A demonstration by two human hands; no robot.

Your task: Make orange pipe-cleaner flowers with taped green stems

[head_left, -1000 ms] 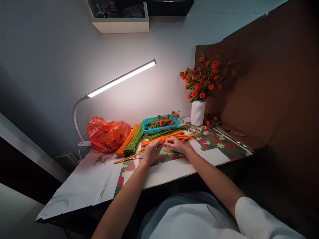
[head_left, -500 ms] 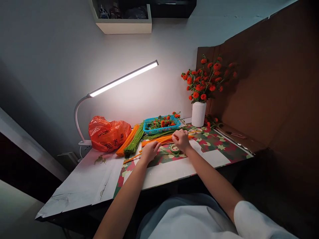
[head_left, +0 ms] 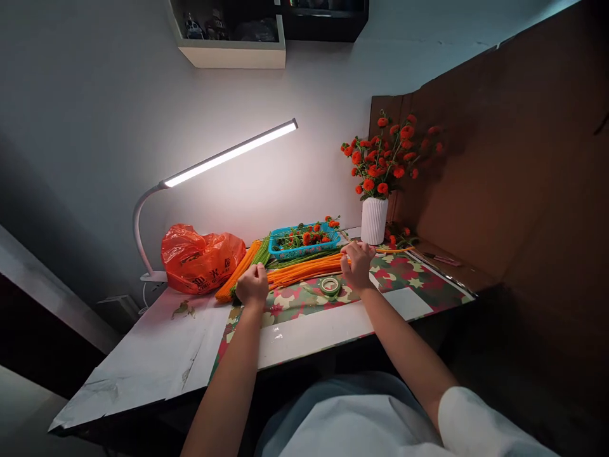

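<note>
In the head view, the left hand (head_left: 253,285) is clenched, back up, over the front end of the green stems (head_left: 261,255); whether anything is inside it is hidden. The right hand (head_left: 358,261) is raised over the tabletop (head_left: 137,355), well apart from the left, its fingers bent inward. A thin orange strand (head_left: 398,250) runs out to the right from just beside its knuckles; whether the fingers grasp it, I cannot tell.

The orange stems (head_left: 304,271) lie in a loose bundle between the two hands, roughly crosswise, on a patterned sheet (head_left: 404,273). In front of their right part, near the right hand, a tape roll (head_left: 330,292) lies flat. Behind the bundle is the blue basket (head_left: 304,253), holding red flowers (head_left: 307,238) with green stalks, some reaching past its right rim.

Left of the basket, the green stems slant beside a second orange bundle (head_left: 236,274), which lies next to a red plastic bag (head_left: 202,260). A white lamp (head_left: 231,155), lit, stands at the left and stretches over the back of the tabletop. To the right of the basket, a ribbed white vase (head_left: 374,222) stands upright with tall red blooms (head_left: 380,158); a few loose blooms (head_left: 400,235) lie beside its foot. A brown board (head_left: 485,158) rises along the right side.
</note>
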